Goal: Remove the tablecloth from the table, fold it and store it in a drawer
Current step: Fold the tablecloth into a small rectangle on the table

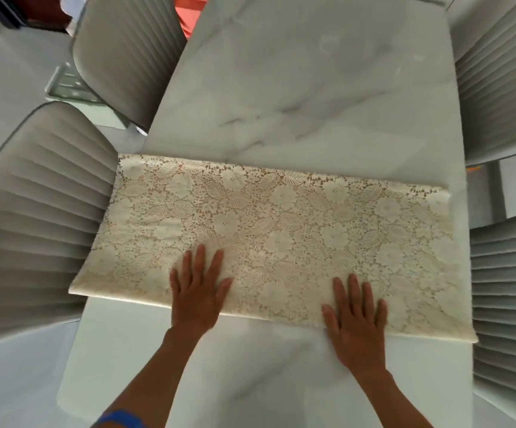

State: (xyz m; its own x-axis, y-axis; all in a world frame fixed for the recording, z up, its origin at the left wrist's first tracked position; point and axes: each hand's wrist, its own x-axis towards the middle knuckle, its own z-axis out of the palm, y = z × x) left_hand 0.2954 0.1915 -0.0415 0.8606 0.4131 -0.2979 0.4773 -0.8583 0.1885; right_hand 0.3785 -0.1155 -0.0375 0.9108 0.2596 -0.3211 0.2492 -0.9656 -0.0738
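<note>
A cream lace tablecloth [281, 223] lies folded into a long band across the white marble table [296, 88], reaching from the left edge to the right edge. My left hand [198, 291] rests flat on the near edge of the cloth, left of centre, fingers spread. Further right, my right hand [355, 316] presses flat on the same near edge, palm half on the bare table. Neither hand grips the fabric. No drawer is in view.
Grey ribbed chairs stand close on both sides: two on the left [34, 217] [126, 57] and two on the right [507, 298] [497, 81]. Bare marble stretches beyond the cloth and in front of it. Something orange-red [188, 13] shows past the far left corner.
</note>
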